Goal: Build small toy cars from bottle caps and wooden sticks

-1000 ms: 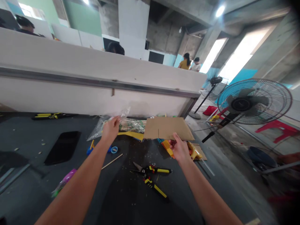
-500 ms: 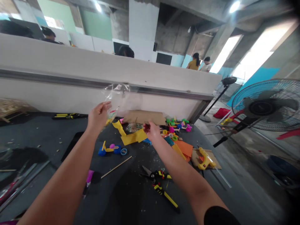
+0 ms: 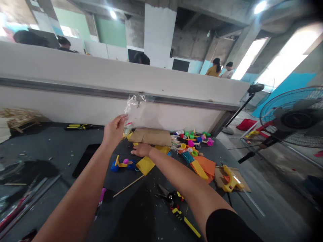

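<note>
Raised above the back of the table, my left hand (image 3: 115,127) pinches a clear plastic bag (image 3: 137,107) by its edge. The bag hangs open-sided against the white partition. Low over the table my right hand (image 3: 141,150) reaches left, fingers stretched out. It is just in front of a brown cardboard piece (image 3: 151,136), over some yellow sheet (image 3: 145,165). Nothing shows in its fingers, though their undersides are hidden. Nearer me lie a blue and yellow toy piece (image 3: 123,164) and a thin wooden stick (image 3: 128,186).
Yellow-handled cutters (image 3: 174,201) lie in front, partly under my right forearm. A yellow glue gun (image 3: 230,179) rests on cardboard at right. Colourful small parts (image 3: 191,139) crowd the back right. A black flat object (image 3: 85,159) lies left. A large fan (image 3: 294,117) stands beyond the table.
My right hand has moved left and down across the yellow sheet, which has shifted towards the stick and the toy piece. My left hand still holds the bag. The view has turned slightly left.
</note>
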`<state>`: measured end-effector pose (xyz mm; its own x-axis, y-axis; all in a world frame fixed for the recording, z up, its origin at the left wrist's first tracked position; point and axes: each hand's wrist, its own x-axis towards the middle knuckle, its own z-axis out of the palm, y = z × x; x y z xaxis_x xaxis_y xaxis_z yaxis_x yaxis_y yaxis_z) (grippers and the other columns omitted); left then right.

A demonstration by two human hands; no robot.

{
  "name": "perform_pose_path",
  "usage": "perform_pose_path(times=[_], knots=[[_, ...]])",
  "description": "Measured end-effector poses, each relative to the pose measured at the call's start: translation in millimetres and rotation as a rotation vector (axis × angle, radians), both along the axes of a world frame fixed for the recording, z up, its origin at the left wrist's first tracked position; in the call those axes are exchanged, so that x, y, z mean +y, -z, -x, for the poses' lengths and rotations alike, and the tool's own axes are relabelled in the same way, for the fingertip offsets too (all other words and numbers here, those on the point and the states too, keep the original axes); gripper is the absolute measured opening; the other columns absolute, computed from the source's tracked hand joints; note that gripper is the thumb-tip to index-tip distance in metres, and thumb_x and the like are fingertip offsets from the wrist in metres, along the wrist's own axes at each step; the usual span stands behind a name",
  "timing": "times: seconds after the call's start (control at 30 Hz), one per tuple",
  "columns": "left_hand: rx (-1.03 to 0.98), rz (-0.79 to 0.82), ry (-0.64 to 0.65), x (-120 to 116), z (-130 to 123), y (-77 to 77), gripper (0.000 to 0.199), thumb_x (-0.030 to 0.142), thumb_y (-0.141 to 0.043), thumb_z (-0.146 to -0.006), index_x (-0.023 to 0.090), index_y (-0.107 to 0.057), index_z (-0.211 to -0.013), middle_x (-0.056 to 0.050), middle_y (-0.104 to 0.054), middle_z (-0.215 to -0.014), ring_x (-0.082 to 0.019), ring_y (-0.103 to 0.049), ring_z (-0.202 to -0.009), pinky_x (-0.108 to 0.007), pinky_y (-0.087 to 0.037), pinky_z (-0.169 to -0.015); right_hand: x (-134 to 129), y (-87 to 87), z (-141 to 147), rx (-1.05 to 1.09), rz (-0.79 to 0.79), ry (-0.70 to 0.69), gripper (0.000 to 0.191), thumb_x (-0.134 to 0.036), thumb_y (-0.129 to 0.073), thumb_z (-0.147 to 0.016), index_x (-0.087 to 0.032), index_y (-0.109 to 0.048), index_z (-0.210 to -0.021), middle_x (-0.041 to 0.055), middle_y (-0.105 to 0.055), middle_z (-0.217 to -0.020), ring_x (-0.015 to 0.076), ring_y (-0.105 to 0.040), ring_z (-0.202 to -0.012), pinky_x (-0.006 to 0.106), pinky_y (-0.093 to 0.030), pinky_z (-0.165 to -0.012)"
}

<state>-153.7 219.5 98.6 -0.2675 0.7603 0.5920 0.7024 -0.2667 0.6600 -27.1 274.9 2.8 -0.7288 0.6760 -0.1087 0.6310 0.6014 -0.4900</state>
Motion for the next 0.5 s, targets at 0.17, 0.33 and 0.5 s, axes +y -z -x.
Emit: perform_pose_path(times=[0.17,0.33,0.5], knots=[[0.064,-0.037,-0.061,-7,5,-9.9,0.037,0.038,-0.038,-0.09,0.022,-0.06,-0.115,-0.005,-0.068,-0.108,-0.019,-0.061,-0.102,-0.029,-0.045,-0.087,-16,0.3,2,0.161,0.065,0.228,0.021,-0.033,-0.066,-0.071,-0.015,-0.067,-0.061,0.0083,-0.068,-0.064,0.0261,-0.064,-0.081,0.032,-0.047,-0.074],[0.168,0.039,-0.047,-9,-8,-0.6,0.036,0.035,-0.04,-0.089,0.024,-0.059,-0.117,-0.004,-0.069,-0.106,-0.019,-0.064,-0.093,-0.028,-0.047,-0.083,-28,-20.1,-49,0.398,0.091,0.442,0.01,-0.026,-0.068,-0.068,-0.019,-0.066,-0.061,-0.001,-0.056,-0.048,0.0137,-0.054,-0.048,0.022,-0.037,-0.045],[0.298,0.153,0.245,-6,-41,29.6,0.036,0.025,-0.041,-0.087,0.026,-0.059,-0.118,-0.004,-0.064,-0.118,-0.02,-0.06,-0.104,-0.03,-0.044,-0.09,-37,-45.4,-132,0.588,0.118,0.609,0.032,-0.021,-0.064,-0.067,-0.023,-0.064,-0.099,-0.0054,-0.061,-0.059,0.0083,-0.046,-0.037,0.019,-0.033,-0.037]])
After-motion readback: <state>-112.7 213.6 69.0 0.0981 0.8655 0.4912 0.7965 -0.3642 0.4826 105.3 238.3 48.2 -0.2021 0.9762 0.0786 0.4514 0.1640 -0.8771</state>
